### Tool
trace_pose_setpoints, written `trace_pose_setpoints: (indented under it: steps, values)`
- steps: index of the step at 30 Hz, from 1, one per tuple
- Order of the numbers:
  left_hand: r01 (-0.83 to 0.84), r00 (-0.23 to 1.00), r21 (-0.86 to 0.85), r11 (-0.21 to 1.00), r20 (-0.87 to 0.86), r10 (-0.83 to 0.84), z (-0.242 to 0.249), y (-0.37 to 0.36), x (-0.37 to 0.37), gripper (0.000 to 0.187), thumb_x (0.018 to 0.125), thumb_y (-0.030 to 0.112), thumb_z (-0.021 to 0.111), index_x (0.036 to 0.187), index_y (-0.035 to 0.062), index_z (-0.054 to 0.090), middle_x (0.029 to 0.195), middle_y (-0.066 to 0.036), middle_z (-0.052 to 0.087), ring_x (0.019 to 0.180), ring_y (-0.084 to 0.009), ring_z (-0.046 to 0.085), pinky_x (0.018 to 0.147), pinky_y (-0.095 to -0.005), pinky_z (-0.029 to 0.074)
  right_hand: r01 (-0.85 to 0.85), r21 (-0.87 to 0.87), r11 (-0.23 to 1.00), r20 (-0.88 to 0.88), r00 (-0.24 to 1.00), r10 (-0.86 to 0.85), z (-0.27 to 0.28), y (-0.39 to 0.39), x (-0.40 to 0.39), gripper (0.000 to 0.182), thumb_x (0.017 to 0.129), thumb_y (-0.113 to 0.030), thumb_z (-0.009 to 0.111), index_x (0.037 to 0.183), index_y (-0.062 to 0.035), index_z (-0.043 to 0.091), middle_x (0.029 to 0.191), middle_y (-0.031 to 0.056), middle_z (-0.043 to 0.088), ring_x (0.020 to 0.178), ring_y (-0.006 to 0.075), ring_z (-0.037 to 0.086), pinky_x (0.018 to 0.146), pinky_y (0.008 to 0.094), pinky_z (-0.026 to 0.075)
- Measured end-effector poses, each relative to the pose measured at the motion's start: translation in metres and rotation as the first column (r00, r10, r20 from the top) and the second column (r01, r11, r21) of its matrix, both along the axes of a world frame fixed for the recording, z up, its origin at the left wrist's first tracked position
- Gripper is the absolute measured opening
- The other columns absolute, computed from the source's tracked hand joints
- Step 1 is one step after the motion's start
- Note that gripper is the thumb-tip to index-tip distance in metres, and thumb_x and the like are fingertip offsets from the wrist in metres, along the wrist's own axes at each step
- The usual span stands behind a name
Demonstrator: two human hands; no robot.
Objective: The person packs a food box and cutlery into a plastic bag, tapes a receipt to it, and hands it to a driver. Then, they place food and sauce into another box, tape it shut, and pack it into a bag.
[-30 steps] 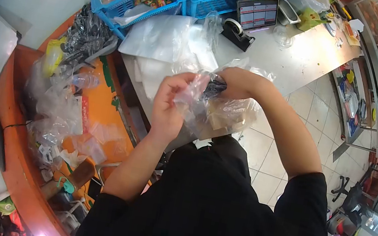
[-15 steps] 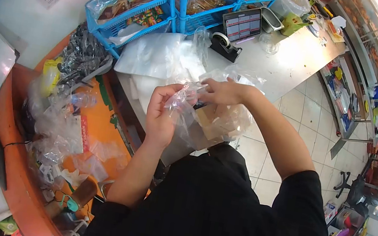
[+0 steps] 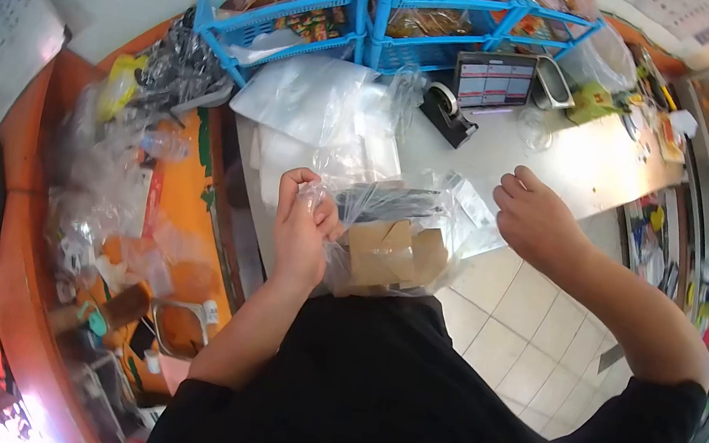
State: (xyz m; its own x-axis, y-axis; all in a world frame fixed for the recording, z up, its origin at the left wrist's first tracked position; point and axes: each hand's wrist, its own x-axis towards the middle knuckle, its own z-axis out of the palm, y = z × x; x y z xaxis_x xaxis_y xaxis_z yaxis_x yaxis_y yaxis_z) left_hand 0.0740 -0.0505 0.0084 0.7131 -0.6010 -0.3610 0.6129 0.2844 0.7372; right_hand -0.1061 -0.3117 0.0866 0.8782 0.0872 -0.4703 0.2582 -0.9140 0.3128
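Observation:
A clear plastic bag (image 3: 456,239) sits at the near edge of the table, with brown cardboard pieces (image 3: 382,253) and a dark flat item inside. My left hand (image 3: 304,227) is closed on the bag's left edge, its fingers pinching the plastic. To the right of the bag, my right hand (image 3: 537,218) is raised with its fingers curled together. Whether anything thin is between those fingers I cannot make out. Behind the bag, a stack of clear plastic bags (image 3: 299,103) lies on the table.
Blue baskets (image 3: 365,24) line the back. A tape dispenser (image 3: 449,117), a tablet (image 3: 493,82) and a metal tray (image 3: 552,84) stand on the table (image 3: 587,168). Loose plastic and a bottle (image 3: 164,145) lie on the orange surface at left.
My right hand has left the bag and moved right. My left hand still grips the bag's edge. The bag is spread wider, showing more of the cardboard. The camera view has shifted.

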Motion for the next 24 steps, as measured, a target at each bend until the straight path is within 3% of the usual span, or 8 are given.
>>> trace_pose_setpoints:
  steps: [4, 8, 10, 13, 15, 18, 23, 24]
  values:
    - [0.024, 0.965, 0.091, 0.996, 0.257, -0.047, 0.006, 0.005, -0.009, 0.02, 0.102, 0.014, 0.047, 0.12, 0.0068, 0.051, 0.077, 0.002, 0.041, 0.068, -0.0074, 0.039, 0.07, -0.0263, 0.035, -0.391, 0.465, 0.795, 0.44, 0.881, 0.175, 0.045, 0.01, 0.01, 0.007, 0.083, -0.018, 0.065, 0.09, -0.0149, 0.065, 0.106, 0.0057, 0.062, 0.106, 0.0242, 0.063, 0.102, 0.041, 0.052]
    - [0.169, 0.971, 0.034, 0.985, 0.167, -0.173, 0.015, 0.004, -0.021, 0.021, 0.102, 0.015, 0.047, 0.118, 0.0052, 0.055, 0.08, 0.003, 0.043, 0.068, -0.0075, 0.039, 0.068, -0.0268, 0.036, -0.446, 0.686, 0.575, 0.433, 0.885, 0.17, 0.013, 0.021, 0.008, 0.016, 0.078, -0.013, 0.074, 0.089, -0.01, 0.064, 0.102, 0.0068, 0.062, 0.09, 0.0252, 0.067, 0.083, 0.0388, 0.061]
    - [0.112, 0.987, -0.008, 0.994, 0.114, -0.111, 0.024, -0.009, -0.033, 0.019, 0.102, 0.015, 0.047, 0.115, 0.005, 0.056, 0.078, 0.002, 0.042, 0.067, -0.0076, 0.038, 0.066, -0.0272, 0.036, -0.642, 0.646, 0.412, 0.739, 0.661, -0.129, -0.004, 0.028, 0.024, 0.019, 0.078, -0.01, 0.072, 0.095, -0.0122, 0.063, 0.088, 0.0024, 0.06, 0.076, 0.0203, 0.066, 0.066, 0.0345, 0.059]
    - [-0.336, 0.94, 0.182, 0.924, 0.131, 0.316, 0.026, -0.02, -0.045, 0.018, 0.1, 0.013, 0.045, 0.113, 0.0049, 0.055, 0.075, 0.002, 0.04, 0.063, -0.0094, 0.037, 0.061, -0.029, 0.036, -0.184, 0.887, 0.424, 0.368, 0.835, -0.409, -0.004, 0.028, 0.008, 0.025, 0.076, 0.0, 0.074, 0.095, -0.01, 0.063, 0.091, 0.0036, 0.062, 0.079, 0.0235, 0.067, 0.063, 0.0349, 0.056]
    - [-0.165, 0.972, 0.192, 0.967, 0.197, 0.126, 0.009, -0.013, -0.045, 0.018, 0.098, 0.011, 0.043, 0.112, 0.0065, 0.054, 0.072, 0.002, 0.038, 0.061, -0.0102, 0.036, 0.058, -0.0294, 0.036, 0.088, 0.982, 0.17, 0.02, 0.837, -0.547, -0.033, 0.037, -0.001, 0.029, 0.082, 0.005, 0.07, 0.106, -0.0088, 0.06, 0.108, 0.0068, 0.063, 0.095, 0.0222, 0.067, 0.076, 0.0311, 0.055]
    - [0.051, 0.935, 0.154, 0.987, 0.34, -0.101, -0.003, -0.023, -0.037, 0.031, 0.098, 0.007, 0.041, 0.127, 0.0086, 0.051, 0.076, 0.002, 0.039, 0.061, -0.0081, 0.034, 0.058, -0.0261, 0.034, 0.084, 0.515, -0.853, -0.549, 0.797, -0.253, -0.047, 0.054, -0.006, 0.038, 0.096, 0.005, 0.057, 0.129, -0.0053, 0.043, 0.126, 0.0075, 0.059, 0.121, 0.0156, 0.056, 0.104, 0.0305, 0.042]
    - [0.373, 0.722, 0.384, 0.845, 0.451, -0.524, 0.039, -0.009, -0.032, 0.047, 0.096, -0.002, 0.048, 0.142, 0.0037, 0.043, 0.085, -0.001, 0.049, 0.068, -0.0103, 0.045, 0.066, -0.0271, 0.043, -0.102, 0.599, -0.794, -0.376, 0.84, -0.391, -0.02, 0.053, -0.018, 0.048, 0.093, 0.007, 0.059, 0.137, -0.0052, 0.047, 0.132, 0.0117, 0.06, 0.124, 0.0223, 0.057, 0.103, 0.0342, 0.046]
    - [0.326, 0.757, 0.397, 0.858, 0.434, -0.489, 0.037, -0.003, -0.029, 0.046, 0.097, -0.002, 0.052, 0.142, 0.0029, 0.045, 0.098, -0.005, 0.057, 0.086, -0.0135, 0.054, 0.08, -0.0295, 0.046, 0.069, 0.86, -0.506, -0.379, 0.749, -0.543, -0.001, 0.044, -0.019, 0.046, 0.089, 0.008, 0.062, 0.132, -0.0057, 0.055, 0.129, 0.0124, 0.06, 0.123, 0.0264, 0.058, 0.103, 0.0354, 0.047]
